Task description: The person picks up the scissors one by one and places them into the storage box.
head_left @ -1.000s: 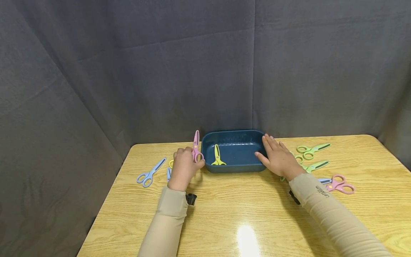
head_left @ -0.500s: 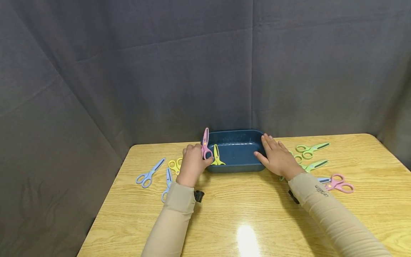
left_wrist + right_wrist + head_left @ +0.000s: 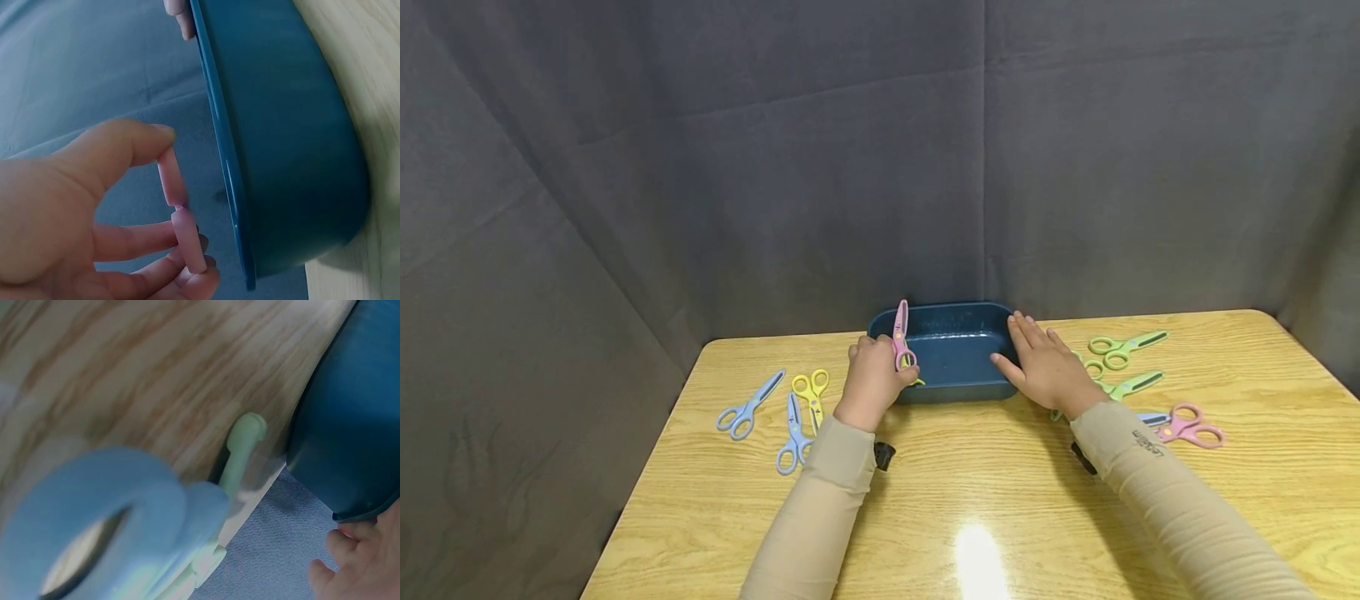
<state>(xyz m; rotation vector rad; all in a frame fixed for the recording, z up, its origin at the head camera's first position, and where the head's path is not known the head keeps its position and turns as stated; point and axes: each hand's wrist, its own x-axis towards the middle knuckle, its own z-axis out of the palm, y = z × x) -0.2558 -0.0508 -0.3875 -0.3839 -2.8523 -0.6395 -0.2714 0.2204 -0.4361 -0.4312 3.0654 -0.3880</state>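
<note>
Over the left end of the dark blue box point(image 3: 958, 393), right up by the desk's point(image 3: 925, 517) far edge, hung the pink scissors point(image 3: 900, 327), blades up, and the left hand point(image 3: 876, 379) had them, thumb and fingertips pinching the handles! Beneath, inside the box, yellow scissors point(image 3: 918, 382) just peeked past that hand. At the box's right end, the right hand point(image 3: 1045, 367) lay against the rim, fingers straight and loose. Out toward the desk's left edge slanted a blue pair point(image 3: 751, 406); beside it came another yellow pair point(image 3: 810, 393) and a second blue pair point(image 3: 792, 437), both partly behind the beige left sleeve point(image 3: 820, 508). Over on the right, a green pair point(image 3: 1127, 348) sat near the far edge, with more green scissors point(image 3: 1135, 385) half hidden by the right hand, how many I couldn't tell. Closer in showed pink handles point(image 3: 1191, 427) beside blue blades point(image 3: 1152, 419).
</note>
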